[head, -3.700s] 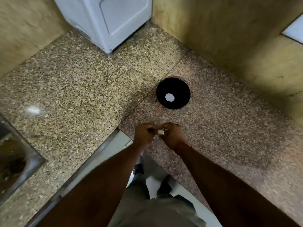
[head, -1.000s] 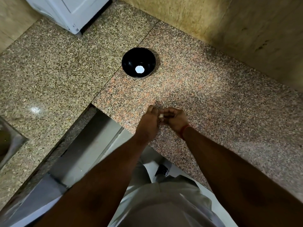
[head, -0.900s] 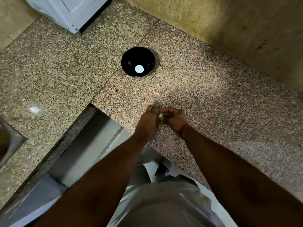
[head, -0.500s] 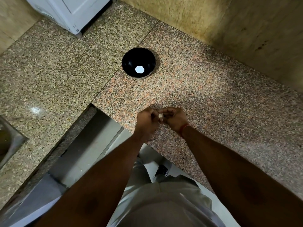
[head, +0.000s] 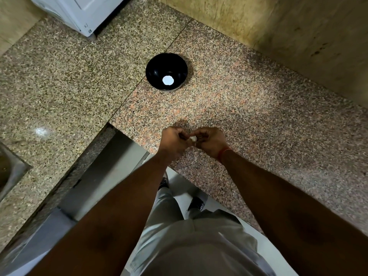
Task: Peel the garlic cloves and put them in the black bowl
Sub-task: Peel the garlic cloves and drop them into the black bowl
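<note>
Head view is showing me, at the far left edge, a steel sink [head: 10, 172] sunk into the granite surface [head: 258, 116], and a white appliance [head: 79, 10] is standing at the back left corner. Moving right, the black bowl [head: 166, 71] is sitting on the surface well beyond my hands, upright, with a small white patch at its bottom; I cannot tell whether that is a peeled clove or a glint of light. I judge it is placed straight ahead so a finished clove can be dropped in with a short reach. Nearer me, my left hand [head: 174, 141] is hovering just over the front edge of the surface, its grip clenched around a small pale garlic clove [head: 192, 138], fingers curled to steady it. Touching it from the other side, my right hand [head: 210, 141] is pinching the same clove with its fingertips, likely to pick at the skin while the left braces. The two hands are meeting knuckle to knuckle, so most of the clove is hidden and how much skin remains is unclear. A red thread is circling my right wrist.
</note>
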A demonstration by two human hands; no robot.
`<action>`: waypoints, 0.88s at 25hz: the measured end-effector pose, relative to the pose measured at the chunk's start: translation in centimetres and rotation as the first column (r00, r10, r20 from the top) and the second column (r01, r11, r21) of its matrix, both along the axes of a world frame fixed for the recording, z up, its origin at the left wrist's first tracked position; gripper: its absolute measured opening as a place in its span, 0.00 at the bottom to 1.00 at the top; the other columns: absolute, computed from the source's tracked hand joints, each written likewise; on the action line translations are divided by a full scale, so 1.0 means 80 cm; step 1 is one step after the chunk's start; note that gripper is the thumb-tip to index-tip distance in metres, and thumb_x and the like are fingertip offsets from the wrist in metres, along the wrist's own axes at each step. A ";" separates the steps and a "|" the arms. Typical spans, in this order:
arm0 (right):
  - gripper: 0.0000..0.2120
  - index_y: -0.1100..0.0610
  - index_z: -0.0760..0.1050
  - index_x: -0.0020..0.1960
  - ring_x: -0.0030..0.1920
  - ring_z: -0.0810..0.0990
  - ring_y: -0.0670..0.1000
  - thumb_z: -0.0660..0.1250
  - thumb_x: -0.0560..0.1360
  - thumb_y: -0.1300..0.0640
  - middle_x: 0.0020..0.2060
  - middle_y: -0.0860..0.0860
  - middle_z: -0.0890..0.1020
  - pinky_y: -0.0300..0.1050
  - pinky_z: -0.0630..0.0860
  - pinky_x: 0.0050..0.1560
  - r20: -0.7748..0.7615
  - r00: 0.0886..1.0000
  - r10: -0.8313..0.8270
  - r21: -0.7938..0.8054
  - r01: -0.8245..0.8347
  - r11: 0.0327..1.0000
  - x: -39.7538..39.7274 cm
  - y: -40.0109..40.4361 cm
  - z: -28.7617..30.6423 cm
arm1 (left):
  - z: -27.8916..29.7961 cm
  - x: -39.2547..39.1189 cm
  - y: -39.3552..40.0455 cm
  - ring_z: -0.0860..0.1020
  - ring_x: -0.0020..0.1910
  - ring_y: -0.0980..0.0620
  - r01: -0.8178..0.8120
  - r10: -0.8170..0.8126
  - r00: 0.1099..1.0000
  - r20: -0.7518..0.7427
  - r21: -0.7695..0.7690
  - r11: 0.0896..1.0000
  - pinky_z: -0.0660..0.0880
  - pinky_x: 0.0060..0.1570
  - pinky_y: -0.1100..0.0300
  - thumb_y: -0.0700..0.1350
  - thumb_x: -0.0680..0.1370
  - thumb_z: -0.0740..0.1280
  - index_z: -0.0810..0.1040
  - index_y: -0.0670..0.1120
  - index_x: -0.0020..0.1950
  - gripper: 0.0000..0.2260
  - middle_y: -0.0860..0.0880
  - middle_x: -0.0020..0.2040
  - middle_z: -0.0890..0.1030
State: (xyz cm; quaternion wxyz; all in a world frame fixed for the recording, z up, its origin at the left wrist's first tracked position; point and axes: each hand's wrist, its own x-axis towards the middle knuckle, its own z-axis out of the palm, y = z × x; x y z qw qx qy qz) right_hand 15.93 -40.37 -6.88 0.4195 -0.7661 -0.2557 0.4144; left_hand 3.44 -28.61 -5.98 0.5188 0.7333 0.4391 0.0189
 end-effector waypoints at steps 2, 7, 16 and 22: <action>0.16 0.52 0.87 0.52 0.46 0.87 0.45 0.82 0.66 0.63 0.45 0.46 0.88 0.44 0.84 0.48 0.014 1.000 0.019 -0.001 -0.019 1.000 0.000 0.001 -0.004 | 0.004 0.001 0.000 0.85 0.33 0.48 -0.059 0.062 0.998 0.033 -0.106 0.993 0.83 0.34 0.50 0.39 0.70 0.81 0.83 0.40 0.43 0.09 0.46 0.35 0.86; 0.19 0.50 0.85 0.52 0.46 0.87 0.48 0.83 0.64 0.64 0.44 0.47 0.88 0.50 0.86 0.49 0.073 0.997 0.004 0.017 -0.005 1.000 -0.004 0.006 -0.010 | -0.001 0.003 0.006 0.86 0.34 0.43 -0.060 0.061 0.998 0.006 -0.134 0.989 0.84 0.39 0.41 0.40 0.71 0.81 0.84 0.38 0.43 0.08 0.45 0.34 0.86; 0.15 0.51 0.83 0.49 0.43 0.85 0.42 0.81 0.66 0.62 0.42 0.45 0.87 0.41 0.83 0.45 0.185 0.983 -0.004 -0.007 0.006 1.000 -0.008 0.011 -0.007 | -0.010 0.003 -0.008 0.80 0.26 0.59 -0.050 0.041 0.996 0.079 0.115 0.992 0.78 0.30 0.64 0.41 0.73 0.79 0.87 0.42 0.43 0.03 0.49 0.33 0.84; 0.16 0.52 0.83 0.47 0.41 0.85 0.43 0.83 0.64 0.63 0.40 0.45 0.86 0.39 0.82 0.40 0.170 0.983 -0.067 -0.002 0.068 0.998 -0.008 0.018 -0.005 | -0.014 -0.002 -0.016 0.84 0.33 0.46 -0.411 0.484 0.860 0.159 -0.346 0.843 0.83 0.36 0.54 0.27 0.72 0.74 0.84 0.33 0.46 0.05 0.37 0.40 0.85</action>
